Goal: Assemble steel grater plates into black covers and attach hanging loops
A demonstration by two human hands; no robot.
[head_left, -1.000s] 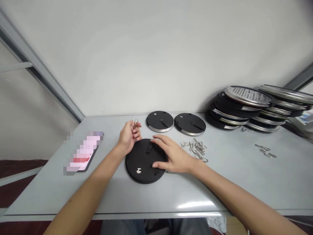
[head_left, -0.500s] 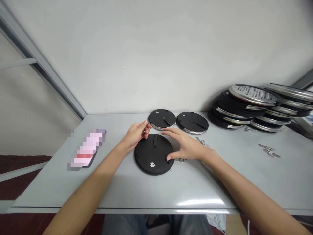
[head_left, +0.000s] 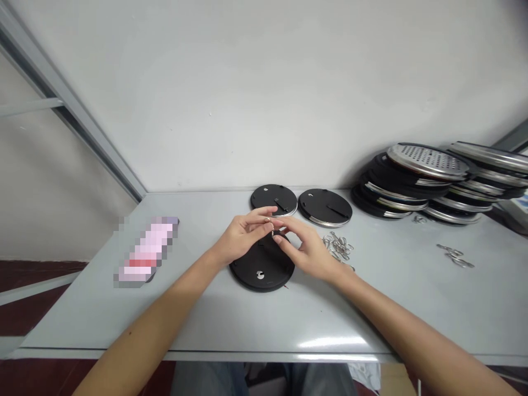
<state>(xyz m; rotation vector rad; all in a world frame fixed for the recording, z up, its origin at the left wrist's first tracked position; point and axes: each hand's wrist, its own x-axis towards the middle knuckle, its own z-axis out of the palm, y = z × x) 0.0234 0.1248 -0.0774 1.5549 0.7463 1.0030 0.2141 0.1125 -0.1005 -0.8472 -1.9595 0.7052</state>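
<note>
A black round disc [head_left: 264, 269] with a small white cutout near its front edge lies on the table. Above its far part, my left hand [head_left: 243, 236] and my right hand [head_left: 303, 245] meet at the fingertips. Between them is a small shiny metal wire piece [head_left: 271, 232], mostly covered by the fingers. The left thumb and fingers pinch it from one side, and the right thumb and index finger close on it from the other. Just beyond my right hand lies a pile of silver wire loops [head_left: 340, 246].
Two more black discs with metal rims, a left one [head_left: 268, 195] and a right one [head_left: 325, 206], lie by the wall. Stacked round graters [head_left: 429, 159] stand at the right. A few loose wire loops [head_left: 456, 256] lie in front of them. A phone [head_left: 150, 250] lies left.
My right hand has moved up and left from the disc's right edge to join the left hand at the metal wire piece. My left hand has shifted slightly right; the disc has moved slightly.
</note>
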